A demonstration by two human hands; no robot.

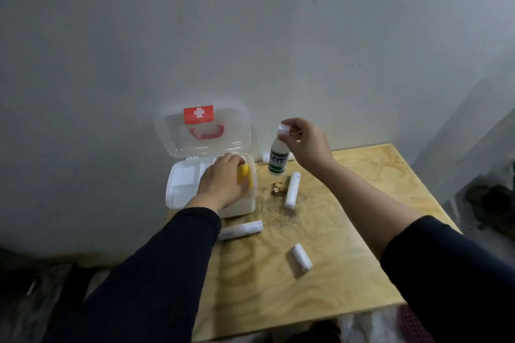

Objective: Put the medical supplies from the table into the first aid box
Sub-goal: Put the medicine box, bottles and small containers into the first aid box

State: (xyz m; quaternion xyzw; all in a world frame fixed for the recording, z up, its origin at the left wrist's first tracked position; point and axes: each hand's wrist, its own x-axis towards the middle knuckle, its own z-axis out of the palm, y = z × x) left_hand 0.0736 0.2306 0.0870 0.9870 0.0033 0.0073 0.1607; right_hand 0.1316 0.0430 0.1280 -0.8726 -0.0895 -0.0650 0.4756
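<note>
The white first aid box [178, 192] stands open at the table's far left corner, its clear lid [172, 142] with a red cross label raised against the wall. My left hand [223, 184] is over the box's right side, closed on a yellow object [245, 174]. My right hand [306, 142] pinches the white cap of a small bottle [277, 159] with a green label, which hangs tilted above the table right of the box. Three white bandage rolls lie on the table: one [292, 189] under the bottle, one [241, 230] in front of the box, one [301, 257] nearer me.
The plywood table [362, 203] stands against a grey wall. A dark stain with a few scraps [277, 189] marks the wood beside the box. Another small white item [266, 158] lies by the wall behind the bottle. Dark clutter sits on the floor to the right.
</note>
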